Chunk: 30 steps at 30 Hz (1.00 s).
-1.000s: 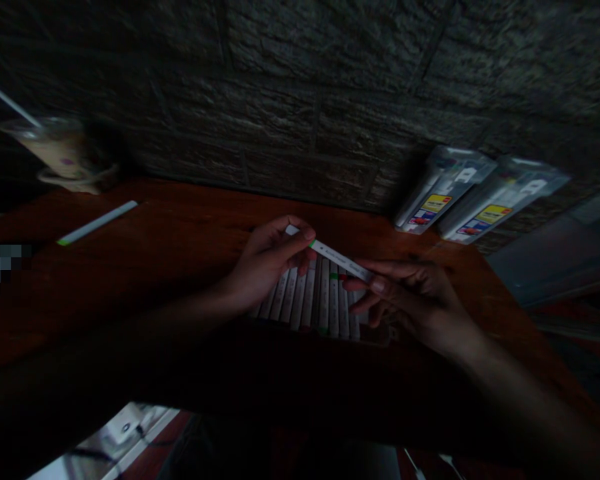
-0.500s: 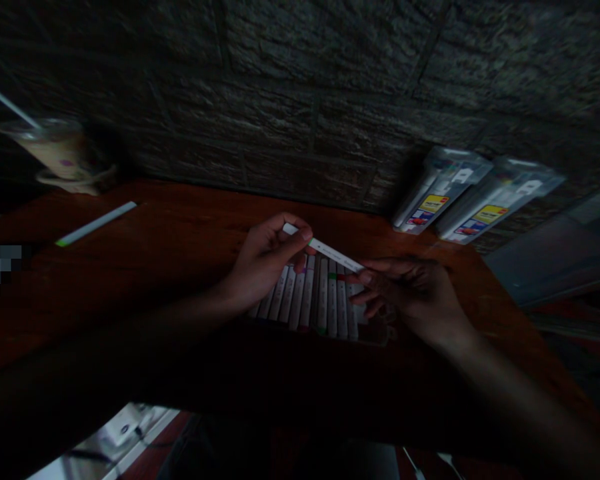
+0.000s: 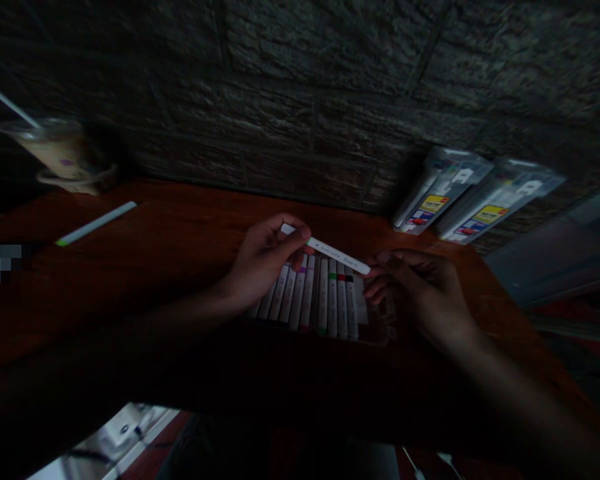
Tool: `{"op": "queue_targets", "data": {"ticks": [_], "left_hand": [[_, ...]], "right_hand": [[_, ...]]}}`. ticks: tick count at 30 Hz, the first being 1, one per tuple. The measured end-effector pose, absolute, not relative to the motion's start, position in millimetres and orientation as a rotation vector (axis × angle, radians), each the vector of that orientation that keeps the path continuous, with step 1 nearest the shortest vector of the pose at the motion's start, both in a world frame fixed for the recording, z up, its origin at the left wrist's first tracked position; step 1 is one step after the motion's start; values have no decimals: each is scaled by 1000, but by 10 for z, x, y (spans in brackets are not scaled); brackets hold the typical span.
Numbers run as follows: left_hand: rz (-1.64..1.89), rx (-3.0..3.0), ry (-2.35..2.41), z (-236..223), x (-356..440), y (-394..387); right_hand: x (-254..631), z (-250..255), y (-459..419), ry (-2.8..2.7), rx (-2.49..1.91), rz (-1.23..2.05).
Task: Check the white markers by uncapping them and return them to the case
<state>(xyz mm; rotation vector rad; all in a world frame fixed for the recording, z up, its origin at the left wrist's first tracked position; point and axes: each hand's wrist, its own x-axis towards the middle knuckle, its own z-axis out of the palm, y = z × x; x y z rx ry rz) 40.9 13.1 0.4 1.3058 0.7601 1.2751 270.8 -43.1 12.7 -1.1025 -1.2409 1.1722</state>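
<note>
My left hand [image 3: 273, 257] pinches a white marker [image 3: 337, 253] near its capped end, where a thin green band shows. The marker slants down to the right, above a clear case [image 3: 387, 327] on the table. My right hand [image 3: 420, 287] is at the marker's lower end, fingers loosely apart; a fingertip is at or just behind the end, and I cannot tell whether it touches. In the case, several white markers lie side by side in two groups, among them a green-banded marker [image 3: 333, 303] and a red-banded marker [image 3: 342, 307]. My left hand hides part of the left group.
A loose marker with a lime end [image 3: 97, 223] lies on the wooden table [image 3: 190, 207] at left. Behind it stands a drink cup with a straw [image 3: 55, 150]. Two clear marker cases [image 3: 427, 193] stand upright by the stone wall at right. Below is a white power strip [image 3: 125, 427].
My right hand has loosened from the marker's lower end and shifted slightly right, uncovering that end and a black-banded marker in the case. My left hand keeps its pinch, nearly unmoved.
</note>
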Motion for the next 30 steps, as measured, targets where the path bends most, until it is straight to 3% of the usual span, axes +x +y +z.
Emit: {"op": "queue_targets", "data": {"ticks": [30], "left_hand": [[1145, 1464, 695, 129, 450, -66]], "right_hand": [[2682, 58, -472, -1615, -1159, 1109]]}}
